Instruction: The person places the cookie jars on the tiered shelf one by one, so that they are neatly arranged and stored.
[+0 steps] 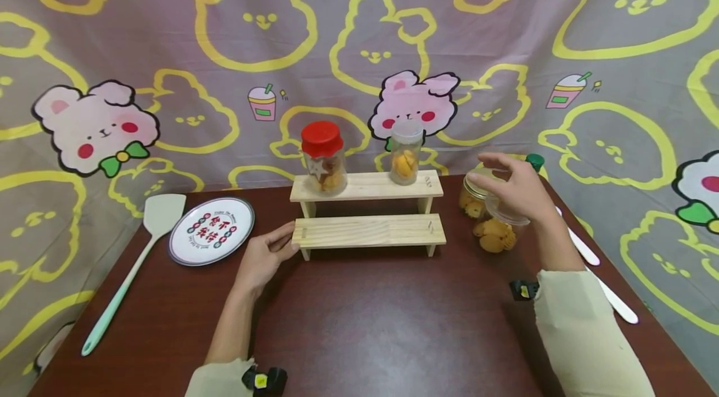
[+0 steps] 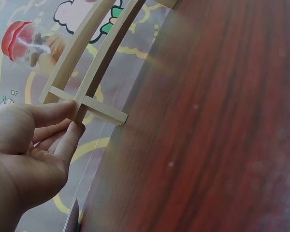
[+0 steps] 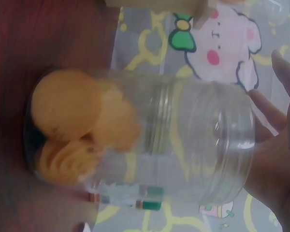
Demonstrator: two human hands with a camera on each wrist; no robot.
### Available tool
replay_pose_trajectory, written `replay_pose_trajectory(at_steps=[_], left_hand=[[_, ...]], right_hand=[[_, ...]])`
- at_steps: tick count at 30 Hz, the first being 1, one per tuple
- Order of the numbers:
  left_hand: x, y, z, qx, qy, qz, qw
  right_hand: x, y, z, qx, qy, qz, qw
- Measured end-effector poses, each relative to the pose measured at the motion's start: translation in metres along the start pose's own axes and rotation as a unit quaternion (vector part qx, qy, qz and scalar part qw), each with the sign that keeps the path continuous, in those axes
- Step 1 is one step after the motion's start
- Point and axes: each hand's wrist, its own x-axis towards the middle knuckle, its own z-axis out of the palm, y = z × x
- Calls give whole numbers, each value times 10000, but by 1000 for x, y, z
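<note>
My left hand (image 1: 263, 264) pinches the left end of the lower board of a two-tier wooden rack (image 1: 367, 231), thumb and fingers at its edge. In the left wrist view, the fingers meet the board beside its leg. My right hand (image 1: 519, 188) is over the top of a clear jar (image 3: 203, 135) with several cookies (image 3: 67, 104) at its bottom, fingers spread and loosely bent. Behind this jar stands a jar with a gold-coloured lid (image 1: 473, 202). On the rack's upper board are a red-lidded jar (image 1: 324, 160) and a smaller, pale-lidded jar (image 1: 405, 156) holding yellow-orange pieces.
A round white plate (image 1: 210, 247) with printed characters lies left of the rack. Beyond it is a spatula (image 1: 126, 278) with a pale green handle. Two white utensils (image 1: 618, 300) lie by the right edge, near a green-capped container (image 1: 535, 161). A patterned cloth (image 1: 314, 22) hangs behind the table.
</note>
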Motion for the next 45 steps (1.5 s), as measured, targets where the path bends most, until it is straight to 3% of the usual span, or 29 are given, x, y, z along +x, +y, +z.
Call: replay_pose_trajectory(at_steps=[12,21,31,45], left_hand=[[1,0,0,-37,23,73,10000],[0,-1,2,-64,50,6,10000],[0,-1,2,-34,31,75,10000],[0,-1,2,-75,114,71,9999]], right_hand=[[-5,21,-11,230,-140,-7,9996],[-15,33,-19,101,-82,141,9998],[-22,46,-27,-257,-1082,259,9935],[-26,51,-28,-178,-1390,272,9898]])
